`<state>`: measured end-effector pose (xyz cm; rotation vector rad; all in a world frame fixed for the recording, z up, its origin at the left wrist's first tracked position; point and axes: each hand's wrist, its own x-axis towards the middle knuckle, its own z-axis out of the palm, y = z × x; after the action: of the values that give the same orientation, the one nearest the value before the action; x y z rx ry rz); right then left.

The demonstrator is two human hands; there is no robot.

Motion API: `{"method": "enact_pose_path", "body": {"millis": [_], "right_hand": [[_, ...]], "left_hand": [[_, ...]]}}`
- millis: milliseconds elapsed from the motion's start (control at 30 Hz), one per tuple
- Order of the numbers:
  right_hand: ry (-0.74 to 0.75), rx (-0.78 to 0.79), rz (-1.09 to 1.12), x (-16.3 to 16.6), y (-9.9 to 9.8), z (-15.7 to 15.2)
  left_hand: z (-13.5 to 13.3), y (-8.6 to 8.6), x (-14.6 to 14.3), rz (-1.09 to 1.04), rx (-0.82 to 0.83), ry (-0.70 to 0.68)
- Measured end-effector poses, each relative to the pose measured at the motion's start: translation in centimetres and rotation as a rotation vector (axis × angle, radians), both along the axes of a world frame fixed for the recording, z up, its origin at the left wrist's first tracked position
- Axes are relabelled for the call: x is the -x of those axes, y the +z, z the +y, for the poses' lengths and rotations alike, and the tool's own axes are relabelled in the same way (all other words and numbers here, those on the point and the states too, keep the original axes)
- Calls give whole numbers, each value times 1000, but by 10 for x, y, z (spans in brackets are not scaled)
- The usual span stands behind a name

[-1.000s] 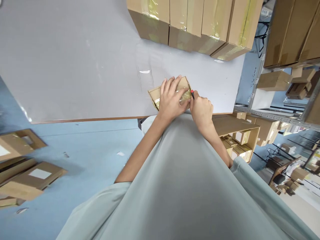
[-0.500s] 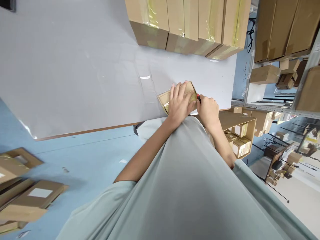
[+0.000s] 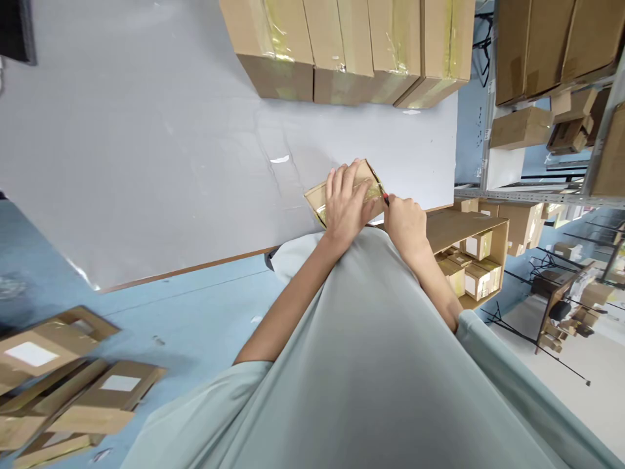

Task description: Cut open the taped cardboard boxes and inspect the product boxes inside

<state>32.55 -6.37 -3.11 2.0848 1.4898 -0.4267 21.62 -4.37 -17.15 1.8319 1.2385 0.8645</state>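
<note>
Two hands are working a small taped cardboard box on a smooth grey table. The left hand is pressing flat on its glossy top; the right hand is gripping a red-tipped cutter at its edge.

grey table | small taped box; four big cartons

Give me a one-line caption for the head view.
Left hand steadies a small taped carton while right hand works a red-tipped tool.
</note>
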Motion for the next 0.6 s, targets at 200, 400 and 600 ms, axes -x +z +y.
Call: {"method": "enact_pose_path", "body": {"millis": [200, 400, 600], "right_hand": [[-52, 53, 18, -9, 9, -20], [-68, -247, 186, -33, 14, -23], [-204, -345, 229, -107, -121, 15]], "left_hand": [[1, -2, 3, 50, -27, -12], [6, 0, 15, 160, 0, -35], [0, -2, 40, 184, -61, 65]]}}
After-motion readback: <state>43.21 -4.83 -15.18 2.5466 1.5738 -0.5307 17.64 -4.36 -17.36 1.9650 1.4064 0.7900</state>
